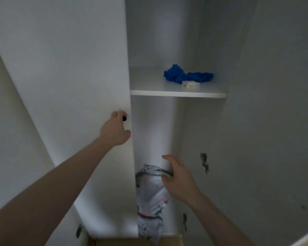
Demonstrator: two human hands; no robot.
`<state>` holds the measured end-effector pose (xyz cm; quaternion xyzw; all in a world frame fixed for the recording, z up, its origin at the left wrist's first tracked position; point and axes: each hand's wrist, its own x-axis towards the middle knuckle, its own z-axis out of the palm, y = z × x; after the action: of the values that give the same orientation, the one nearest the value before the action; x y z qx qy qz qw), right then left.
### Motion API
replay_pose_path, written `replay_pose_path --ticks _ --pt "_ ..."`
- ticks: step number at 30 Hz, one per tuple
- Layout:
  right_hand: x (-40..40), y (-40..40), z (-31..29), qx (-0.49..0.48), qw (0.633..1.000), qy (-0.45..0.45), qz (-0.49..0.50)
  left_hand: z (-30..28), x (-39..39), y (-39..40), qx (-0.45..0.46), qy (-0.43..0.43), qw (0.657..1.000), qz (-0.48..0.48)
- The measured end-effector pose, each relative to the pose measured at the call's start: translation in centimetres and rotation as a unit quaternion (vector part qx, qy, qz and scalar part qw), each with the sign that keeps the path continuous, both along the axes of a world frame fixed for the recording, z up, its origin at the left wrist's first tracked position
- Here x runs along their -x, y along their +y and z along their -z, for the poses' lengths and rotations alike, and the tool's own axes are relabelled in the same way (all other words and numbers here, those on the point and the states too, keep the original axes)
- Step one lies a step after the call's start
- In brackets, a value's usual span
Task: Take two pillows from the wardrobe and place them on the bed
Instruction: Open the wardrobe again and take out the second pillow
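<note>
A white wardrobe (203, 41) is seen from close up, with its left door (69, 68) swung open. The small dark knob (124, 118) near the door's edge is gripped by the left hand (115, 130), whose fingers are curled around it; the arm reaches up from the lower left.

The right hand (179, 180) is held in front of the lower compartment, fingers spread and relaxed, nothing being held. It is placed just in front of the upper end of a pillow (149, 196); whether the fingers touch the fabric cannot be told.

The pillow is stood upright in the narrow lower compartment, below the shelf (178, 94), against the left inner wall. Its cover is pale with faint pinkish and grey markings, and it is crumpled at the top. Only one bundle can be made out; whether a second pillow lies behind it cannot be told.

On the shelf, towards the right and far side, a crumpled blue item (187, 75) is laid, and just in front of it, touching or nearly so, a small white packet (190, 84) is seen. On the right inner wall, metal hinge fittings (204, 162) are fixed.
</note>
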<state>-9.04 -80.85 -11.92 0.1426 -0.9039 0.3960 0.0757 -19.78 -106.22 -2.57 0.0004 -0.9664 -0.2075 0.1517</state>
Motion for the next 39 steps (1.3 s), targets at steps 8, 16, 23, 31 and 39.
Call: replay_pose_path --ticks 8,16,23,31,39 --pt "1.1 -1.1 3.3 0.003 0.999 -0.041 -0.024 1.1 -4.4 -0.4 -0.043 0.067 0.997 -0.018" --pt "2.2 -6.0 5.7 -0.027 0.988 -0.091 -0.119 2.2 -14.0 -2.6 -0.123 0.147 0.980 -0.059" --pt "3.1 -10.4 7.8 -0.060 0.966 -0.120 -0.222 2.0 -20.7 -6.1 -0.141 0.185 0.949 -0.215" --pt "3.6 -13.1 9.4 -0.081 0.936 -0.143 -0.311 1.7 -26.6 -10.6 -0.101 0.193 0.899 -0.379" --pt "4.2 -15.3 10.4 -0.104 0.916 -0.144 -0.359 4.3 -29.4 -12.9 -0.080 0.157 0.844 -0.507"
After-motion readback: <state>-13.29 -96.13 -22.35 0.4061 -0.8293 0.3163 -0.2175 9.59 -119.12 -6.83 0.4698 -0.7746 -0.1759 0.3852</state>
